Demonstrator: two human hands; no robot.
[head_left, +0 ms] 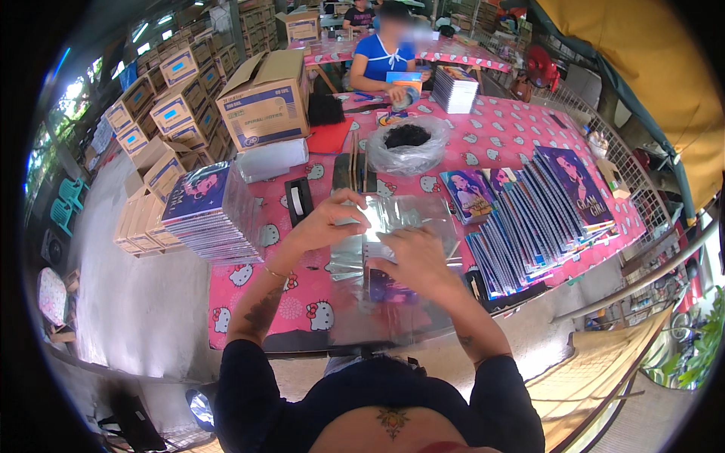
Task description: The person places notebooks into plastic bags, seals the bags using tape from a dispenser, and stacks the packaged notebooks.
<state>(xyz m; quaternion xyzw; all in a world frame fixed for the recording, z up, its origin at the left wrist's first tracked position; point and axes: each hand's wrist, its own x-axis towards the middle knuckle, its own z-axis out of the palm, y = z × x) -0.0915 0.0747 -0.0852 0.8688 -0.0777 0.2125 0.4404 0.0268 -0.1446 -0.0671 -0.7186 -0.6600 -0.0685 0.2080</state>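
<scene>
A clear plastic sleeve [423,211] lies in front of me on the table, with glare across its middle. Under its near part shows a purple-covered notebook [389,291], partly hidden by my right hand [415,260]. That hand rests flat on the plastic, thumb spread from the fingers. At the sleeve's left edge is my left hand [332,220], its fingers bent and apart from the thumb; I see nothing gripped in it. Beside it on the left lies a black object with a white strip [299,199]. To the right, several spiral notebooks [521,226] lean in an overlapping row.
A tall notebook stack [204,211] stands at the table's left edge, near a plastic roll [273,158] and a large carton [264,102]. Ahead sits a plastic bag with black contents [408,143]. Across the pink table [302,279], a person in blue [377,60] handles items beside another stack [455,89].
</scene>
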